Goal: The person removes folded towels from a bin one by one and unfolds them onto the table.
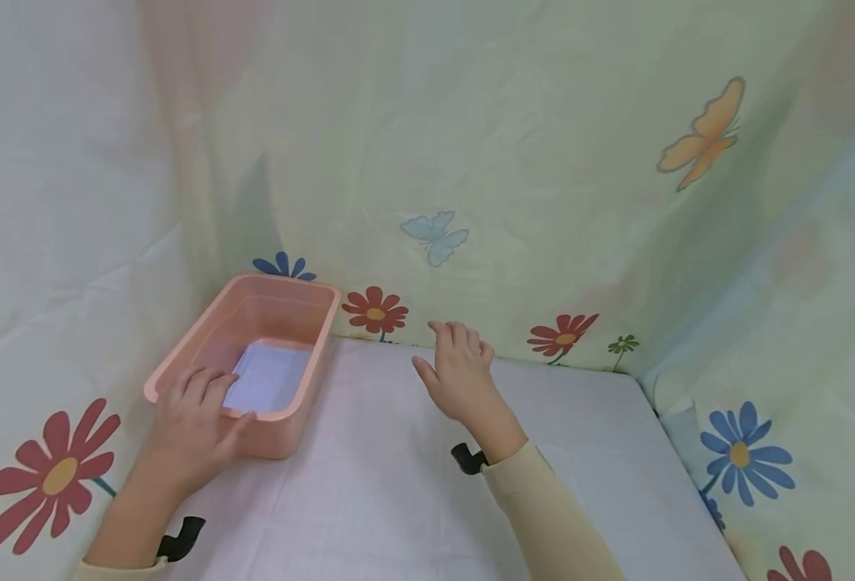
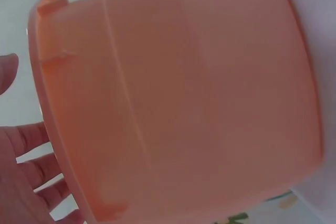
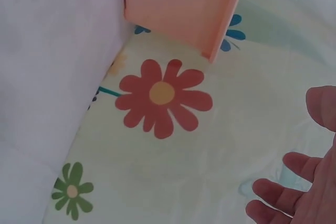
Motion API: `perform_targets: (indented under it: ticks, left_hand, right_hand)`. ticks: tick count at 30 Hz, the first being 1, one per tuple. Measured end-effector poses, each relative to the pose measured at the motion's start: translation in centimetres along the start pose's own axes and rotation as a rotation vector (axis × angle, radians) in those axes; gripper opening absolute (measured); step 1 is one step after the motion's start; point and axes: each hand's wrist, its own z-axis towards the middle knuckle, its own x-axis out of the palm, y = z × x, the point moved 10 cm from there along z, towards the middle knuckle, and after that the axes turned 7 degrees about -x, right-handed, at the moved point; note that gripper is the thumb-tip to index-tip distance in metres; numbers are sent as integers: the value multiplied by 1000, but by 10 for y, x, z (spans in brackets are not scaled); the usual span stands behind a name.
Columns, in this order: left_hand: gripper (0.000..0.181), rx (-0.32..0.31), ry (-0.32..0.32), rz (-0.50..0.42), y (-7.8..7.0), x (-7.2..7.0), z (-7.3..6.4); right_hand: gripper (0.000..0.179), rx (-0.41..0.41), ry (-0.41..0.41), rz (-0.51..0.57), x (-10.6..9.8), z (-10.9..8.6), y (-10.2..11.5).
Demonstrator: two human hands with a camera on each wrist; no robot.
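Observation:
A pink rectangular plastic bin stands on the white-covered table at the left in the head view. Flat on its floor lies a pale white-lilac sheet; its exact kind cannot be made out. My left hand is at the bin's near rim, fingers extended over it and thumb spread to the right. From the left wrist, the bin's outer wall fills the view, with the fingertips hidden behind the rim. My right hand hovers over the table right of the bin, fingers spread and slightly bent, holding nothing.
The white table surface extends right of the bin. Fabric walls printed with flowers and butterflies enclose the table at the back and both sides. The bin stands close to the back-left corner.

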Motion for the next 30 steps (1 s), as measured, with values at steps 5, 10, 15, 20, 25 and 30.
perform_targets:
  ticks: [5, 10, 15, 20, 25, 30]
  left_hand:
    - [67, -76, 120, 20, 14, 7, -8]
    - [59, -91, 155, 24, 23, 13, -11]
    - [51, -75, 117, 49, 29, 19, -13]
    - [50, -60, 58, 80, 30, 21, -12]
    - [50, -67, 64, 90, 29, 23, -12]
    - [48, -83, 87, 76, 29, 23, -12]
  right_hand:
    - [68, -27, 8, -2, -1, 17, 11]
    - [68, -44, 38, 2, 0, 32, 25]
    - [66, -69, 41, -13, 2, 46, 38]
    - [66, -75, 64, -2, 7, 59, 49]
    - [67, -79, 103, 10, 15, 69, 62]
    - [67, -89, 126, 0, 19, 80, 76]
